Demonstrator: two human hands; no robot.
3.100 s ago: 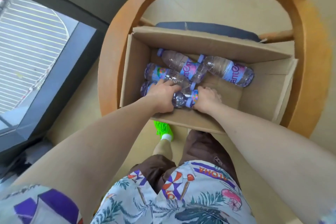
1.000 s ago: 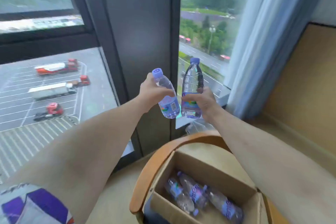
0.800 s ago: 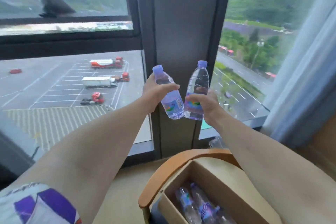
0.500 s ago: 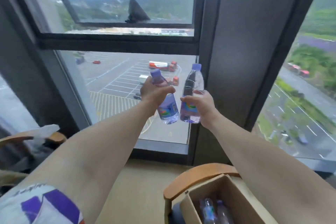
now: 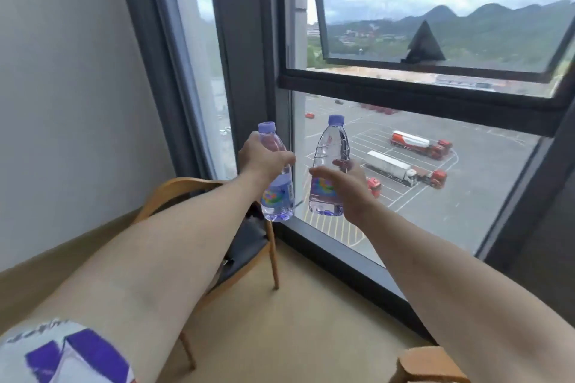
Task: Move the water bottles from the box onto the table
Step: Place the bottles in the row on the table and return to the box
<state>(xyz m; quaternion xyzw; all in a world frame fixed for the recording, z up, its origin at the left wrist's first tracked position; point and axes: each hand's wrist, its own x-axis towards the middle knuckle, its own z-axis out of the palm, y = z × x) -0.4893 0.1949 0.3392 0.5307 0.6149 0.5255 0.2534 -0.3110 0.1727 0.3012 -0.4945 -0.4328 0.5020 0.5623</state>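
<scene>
Two water bottles are held up in the air in front of the window (image 5: 420, 171), caps up, side by side with a narrow gap between them. The left hand (image 5: 263, 160) grips the left bottle (image 5: 278, 193) round its upper body, fingers curled over the shoulder; this bottle tilts slightly. The right hand (image 5: 345, 188) wraps round the label of the right bottle (image 5: 330, 146), which stands nearly upright. Below the window's lower edge lies bare floor (image 5: 295, 326). A wooden chair (image 5: 249, 246) stands left of the window, under the left forearm.
</scene>
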